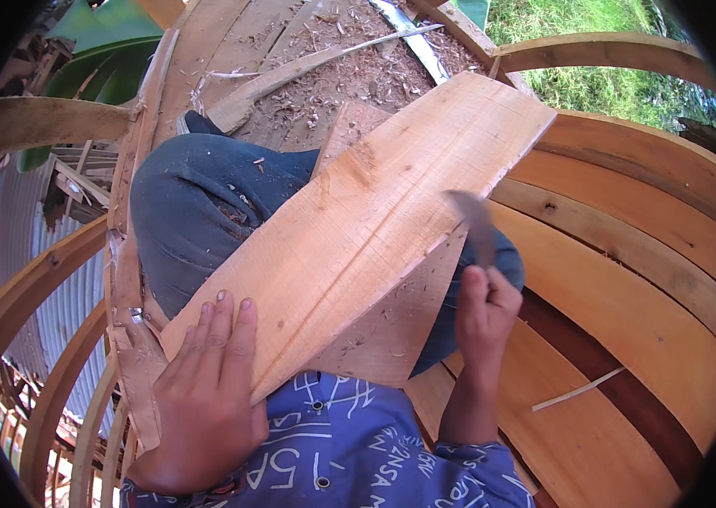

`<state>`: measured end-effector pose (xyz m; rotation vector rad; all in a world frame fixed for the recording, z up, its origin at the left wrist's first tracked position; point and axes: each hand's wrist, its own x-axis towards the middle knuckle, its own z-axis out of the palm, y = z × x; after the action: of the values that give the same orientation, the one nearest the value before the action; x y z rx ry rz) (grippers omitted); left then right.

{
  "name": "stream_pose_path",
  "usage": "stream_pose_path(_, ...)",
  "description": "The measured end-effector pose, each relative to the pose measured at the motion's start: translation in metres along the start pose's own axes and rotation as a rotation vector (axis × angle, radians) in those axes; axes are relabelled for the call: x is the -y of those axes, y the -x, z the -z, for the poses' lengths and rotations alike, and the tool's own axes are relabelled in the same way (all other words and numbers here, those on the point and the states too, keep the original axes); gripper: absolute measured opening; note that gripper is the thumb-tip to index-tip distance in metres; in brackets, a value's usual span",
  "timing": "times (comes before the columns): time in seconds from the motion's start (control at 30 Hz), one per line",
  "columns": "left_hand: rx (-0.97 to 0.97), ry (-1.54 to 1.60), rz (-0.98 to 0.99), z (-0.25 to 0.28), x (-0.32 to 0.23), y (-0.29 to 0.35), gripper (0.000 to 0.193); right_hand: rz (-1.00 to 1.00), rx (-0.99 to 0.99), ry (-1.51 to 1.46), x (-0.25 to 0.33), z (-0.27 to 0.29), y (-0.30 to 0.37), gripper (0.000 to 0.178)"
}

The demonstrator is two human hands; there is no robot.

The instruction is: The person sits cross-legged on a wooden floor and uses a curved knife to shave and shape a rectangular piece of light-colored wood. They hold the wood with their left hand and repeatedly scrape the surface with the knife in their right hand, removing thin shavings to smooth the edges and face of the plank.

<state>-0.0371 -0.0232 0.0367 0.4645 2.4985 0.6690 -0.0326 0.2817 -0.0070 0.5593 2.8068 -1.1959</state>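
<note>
A long, pale plank [358,220] lies slantwise across my lap, its far end up and to the right. My left hand [214,372] rests on its near end, fingers stretched out and lying flat on the wood. My right hand [489,309] is wrapped round the handle of a knife [478,222] with a curved blade, smeared by motion. The blade is close to the plank's right edge; I cannot tell whether it touches. Beneath the plank, a second board [388,339] shows partly, also across my legs.
Curved wooden ribs [62,254] rise on the left. Wide planks [620,296] form the right side, where a thin stick [578,389] lies. Ahead are wood shavings [341,80] and a long wood strip [290,76]. Corrugated metal sheet [70,313] and grass [578,34] appear outside.
</note>
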Motion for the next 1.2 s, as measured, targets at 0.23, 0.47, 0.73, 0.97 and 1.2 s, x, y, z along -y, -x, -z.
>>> stream_pose_path(0.23, 0.005, 0.060, 0.023, 0.002, 0.005, 0.000, 0.080, -0.241, -0.287, -0.174, -0.020, 0.048, -0.004, 0.045)
stream_pose_path(0.47, 0.000, 0.061, 0.037, 0.003, -0.002, -0.002, 0.080, 0.026, 0.068, -0.070, 0.003, -0.004, 0.024, 0.030)
stream_pose_path(0.73, -0.034, -0.012, 0.037, -0.004, -0.010, -0.001, 0.079, 0.097, 0.310, -0.040, 0.030, -0.013, 0.037, 0.013)
stream_pose_path(0.97, -0.055, -0.019, 0.012, -0.008, -0.010, -0.001, 0.076, 0.135, 0.315, 0.067, 0.030, -0.028, 0.048, 0.028)
stream_pose_path(1.2, -0.062, -0.041, 0.020, -0.012, -0.010, 0.004, 0.075, 0.147, 0.028, 0.279, 0.001, -0.017, 0.028, 0.037)
